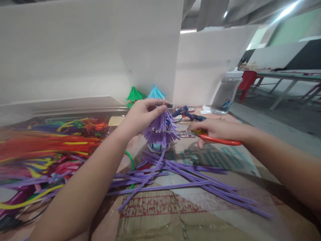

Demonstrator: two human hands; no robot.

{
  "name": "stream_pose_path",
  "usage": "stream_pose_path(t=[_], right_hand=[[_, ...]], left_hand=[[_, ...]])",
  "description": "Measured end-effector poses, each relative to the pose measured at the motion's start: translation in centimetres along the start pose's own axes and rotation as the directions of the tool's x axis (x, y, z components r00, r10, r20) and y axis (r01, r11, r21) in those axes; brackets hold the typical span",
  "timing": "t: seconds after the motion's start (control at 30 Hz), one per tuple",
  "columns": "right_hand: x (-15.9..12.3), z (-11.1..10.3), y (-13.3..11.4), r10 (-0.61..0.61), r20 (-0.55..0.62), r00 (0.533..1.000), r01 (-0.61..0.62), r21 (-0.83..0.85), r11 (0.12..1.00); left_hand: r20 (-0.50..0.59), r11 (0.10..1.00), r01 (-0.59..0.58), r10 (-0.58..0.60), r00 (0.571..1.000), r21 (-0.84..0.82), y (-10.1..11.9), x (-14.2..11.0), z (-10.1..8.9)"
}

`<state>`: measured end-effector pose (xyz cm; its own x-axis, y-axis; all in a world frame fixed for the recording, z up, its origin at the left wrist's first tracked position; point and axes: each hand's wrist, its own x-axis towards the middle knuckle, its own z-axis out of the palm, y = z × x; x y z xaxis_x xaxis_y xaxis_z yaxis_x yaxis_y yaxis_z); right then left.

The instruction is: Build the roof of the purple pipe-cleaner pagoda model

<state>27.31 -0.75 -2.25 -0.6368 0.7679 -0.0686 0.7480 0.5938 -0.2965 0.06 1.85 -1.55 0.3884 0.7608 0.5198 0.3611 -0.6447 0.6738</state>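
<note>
My left hand (147,113) pinches the peak of a cone-shaped purple pipe-cleaner roof (165,137), which stands over a pale base (155,147). One long purple pipe cleaner (142,184) trails from the roof toward me. In my right hand (215,128) is a pair of scissors (222,140) with orange-red handles. Its blades point left and lie across the roof's strands; whether they are parted I cannot make out. Loose purple pipe cleaners (218,187) lie spread below the roof.
Green (134,93) and light blue (154,91) cone roofs stand behind. A glue gun (182,111) and a water bottle (227,93) are at the back right. Colourful pipe cleaners (72,145) are heaped at left. A white panel (100,50) rises behind the table.
</note>
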Motion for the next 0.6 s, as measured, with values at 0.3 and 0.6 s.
stream_pose_path(t=[0.3,0.6], right_hand=[[0.2,0.2,0.0,-0.13,0.093,0.987,0.129,0.02,0.991],[-1.3,-0.5,1.7,-0.138,-0.029,0.99,0.136,-0.068,0.988]], left_hand=[[-0.065,0.998,0.063,-0.062,0.996,0.011,-0.7,0.4,-0.1],[-0.157,0.996,0.061,-0.05,0.986,0.067,-2.2,0.8,-1.3]])
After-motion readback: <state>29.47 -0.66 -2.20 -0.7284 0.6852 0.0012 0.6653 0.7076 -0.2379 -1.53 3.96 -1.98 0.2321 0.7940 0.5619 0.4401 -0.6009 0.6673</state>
